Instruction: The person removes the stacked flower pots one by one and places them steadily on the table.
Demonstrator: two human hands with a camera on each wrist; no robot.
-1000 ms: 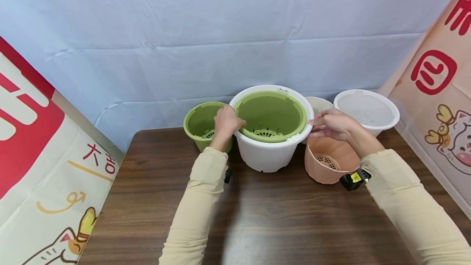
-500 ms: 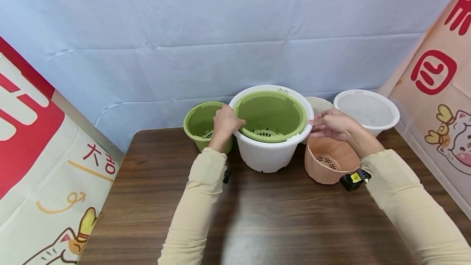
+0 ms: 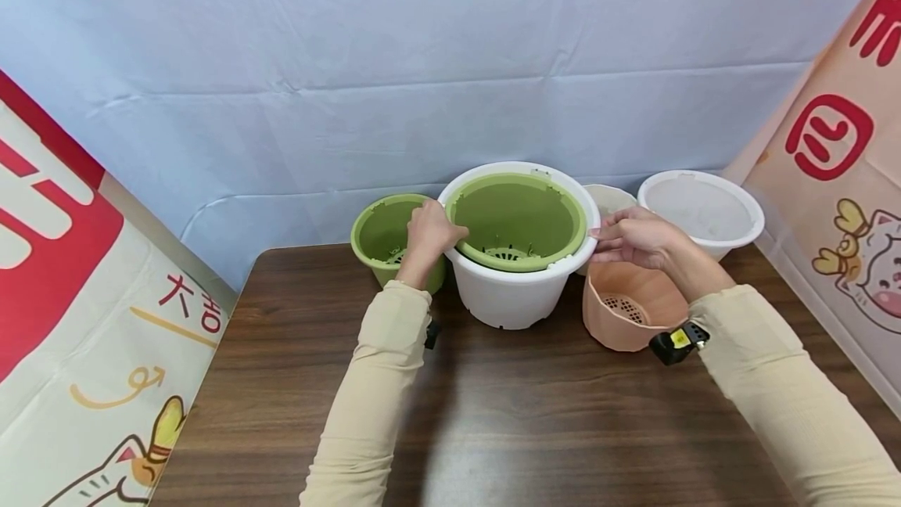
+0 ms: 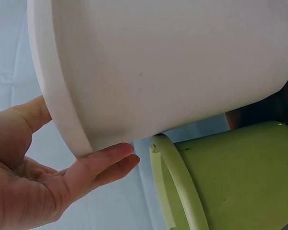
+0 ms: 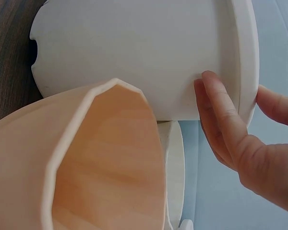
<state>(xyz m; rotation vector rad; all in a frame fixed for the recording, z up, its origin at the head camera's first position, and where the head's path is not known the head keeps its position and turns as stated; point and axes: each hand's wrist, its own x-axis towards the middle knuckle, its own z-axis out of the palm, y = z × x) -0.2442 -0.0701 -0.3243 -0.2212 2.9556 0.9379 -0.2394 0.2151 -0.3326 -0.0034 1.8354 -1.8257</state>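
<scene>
A large white flowerpot (image 3: 507,300) stands upright at the middle back of the table, with a green flowerpot (image 3: 517,213) nested inside it. My left hand (image 3: 431,233) grips the white rim on its left side. In the left wrist view, the fingers (image 4: 103,160) lie under the rim and the thumb reaches over to its far side, where the tip is hidden. On the opposite side, my right hand (image 3: 637,237) holds the same rim. The right wrist view has its fingers (image 5: 223,103) against the outer wall and its thumb at the rim's top.
Close on the left stands a smaller green pot (image 3: 380,229). To the right are a peach pot (image 3: 598,319) with a perforated bottom, a cream pot (image 3: 607,198) partly hidden behind, and another white pot (image 3: 749,217). A pale cloth (image 3: 422,61) hangs behind the wooden table (image 3: 535,413).
The left wrist and forearm have shifted very slightly to the left. Both hands stay at the white rim, and the pots keep their places.
</scene>
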